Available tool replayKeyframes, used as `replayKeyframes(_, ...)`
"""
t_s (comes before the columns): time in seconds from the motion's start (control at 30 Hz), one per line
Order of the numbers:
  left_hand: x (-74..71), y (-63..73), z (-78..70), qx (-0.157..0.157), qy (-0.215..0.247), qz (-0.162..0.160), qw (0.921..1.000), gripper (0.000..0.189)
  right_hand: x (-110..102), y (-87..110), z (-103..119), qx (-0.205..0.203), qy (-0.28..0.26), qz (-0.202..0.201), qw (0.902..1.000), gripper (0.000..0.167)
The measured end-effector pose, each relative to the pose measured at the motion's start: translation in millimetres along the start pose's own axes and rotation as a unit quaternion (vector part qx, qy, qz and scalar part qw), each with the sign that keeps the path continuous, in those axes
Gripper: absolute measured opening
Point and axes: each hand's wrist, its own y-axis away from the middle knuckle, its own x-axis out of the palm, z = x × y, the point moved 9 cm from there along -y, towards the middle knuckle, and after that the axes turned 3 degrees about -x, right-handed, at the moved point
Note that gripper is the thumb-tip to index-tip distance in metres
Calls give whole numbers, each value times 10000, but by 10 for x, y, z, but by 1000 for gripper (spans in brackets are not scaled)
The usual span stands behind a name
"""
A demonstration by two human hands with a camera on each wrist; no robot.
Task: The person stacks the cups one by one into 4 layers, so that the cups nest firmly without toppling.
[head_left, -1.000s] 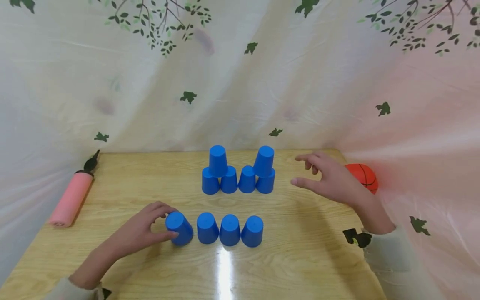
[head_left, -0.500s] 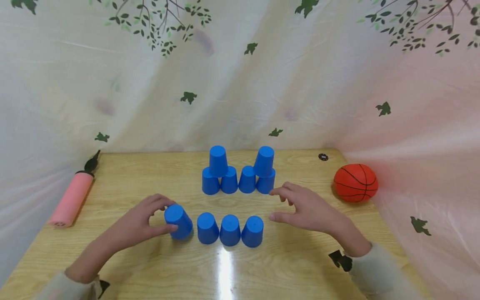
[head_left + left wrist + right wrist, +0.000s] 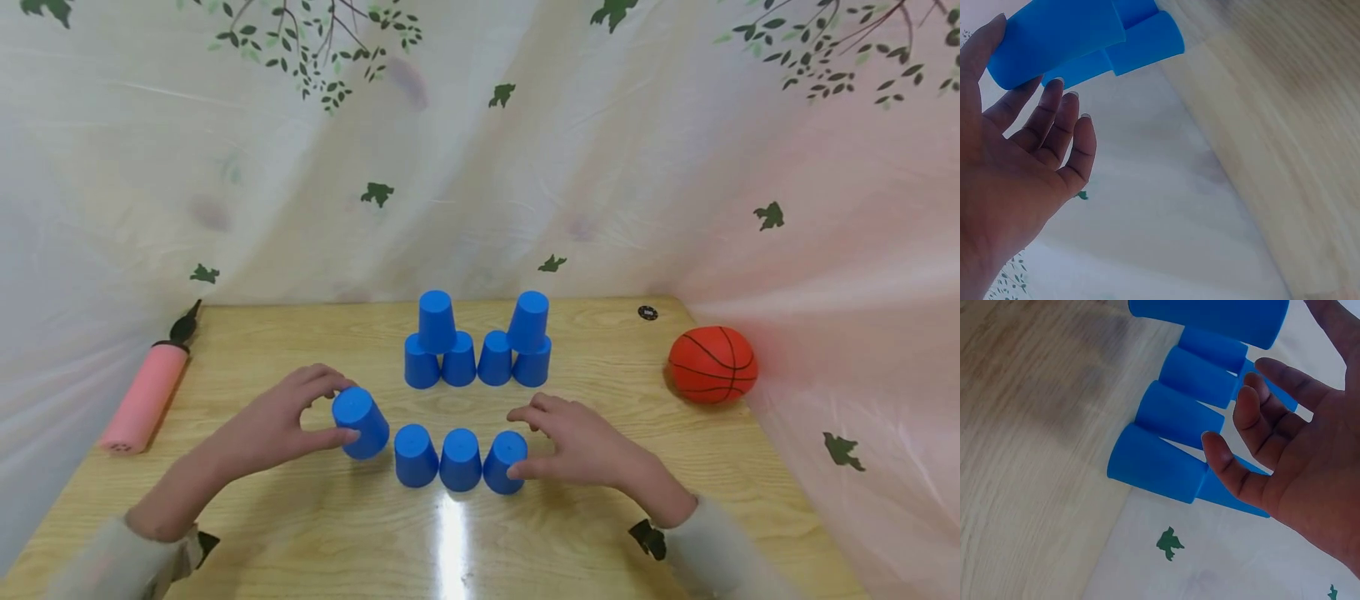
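My left hand [image 3: 288, 421] pinches an upside-down blue plastic cup [image 3: 362, 427] between thumb and fingers, tilted and raised off the table. In the left wrist view this cup [image 3: 1060, 40] lies between thumb and index finger, the other fingers loosely bent. To its right, three upside-down blue cups stand in a row: a left one [image 3: 416, 457], a middle one [image 3: 460, 461] and a right one [image 3: 502, 463]. My right hand [image 3: 581, 446] is at the right cup, fingers relaxed and apart, thumb overlapping its side. In the right wrist view the fingers show a gap from that cup [image 3: 1210, 319].
Behind the row stand two small stacks of blue cups, a left one [image 3: 437, 325] and a right one [image 3: 529, 325], each one cup atop two. A pink hand pump [image 3: 146, 400] lies left, a red toy basketball [image 3: 712, 365] right, near a black chip [image 3: 647, 313].
My left hand has lifted its cup up off the table and slightly away. My right hand has come from the back right, near the ball, down to the right cup of the front row.
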Motion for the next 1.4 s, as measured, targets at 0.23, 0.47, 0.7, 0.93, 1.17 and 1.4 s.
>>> replayKeyframes(0.23,-69,-139,-201,217,-79,95,9997,57,56,-21,-5,34,62,60,10000,72)
replayKeyframes(0.47,-205,-322,-403,352,-166,220,9990,57,66,-46,-5,18,142,68,9999,69)
replayKeyframes(0.7,-362,-563,-645,725,-86,198,9971,52,83,-51,-16,70,46,107,9999,67)
replayKeyframes(0.93,-382,-849,-872,971,-183,274,9947,56,139,-56,-27,94,66,159,9998,62)
replayKeyframes(1.17,-346,-1147,-1054,1109,-78,427,9929,57,173,-81,-56,103,9,163,9998,63)
replayKeyframes(1.4,-324,-1487,-1102,905,4,318,9954,59,192,-83,-81,97,-86,122,9998,62)
